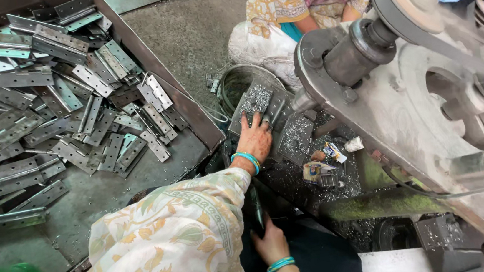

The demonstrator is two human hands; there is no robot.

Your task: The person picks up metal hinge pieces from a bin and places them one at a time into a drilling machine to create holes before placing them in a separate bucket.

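Grey concrete floor (196, 28), steel tray (111, 190) of hinges, large belt-driven machine (404, 102), daylight.

A dark metal tray (111, 193) with raised rims fills the left side, and a loose heap of grey steel hinges (43, 102) lies directly on it. Beside it, a grimy machine bed (293, 178) carries flat metal plates (262, 101) dusted with shiny metal shavings (295, 137).
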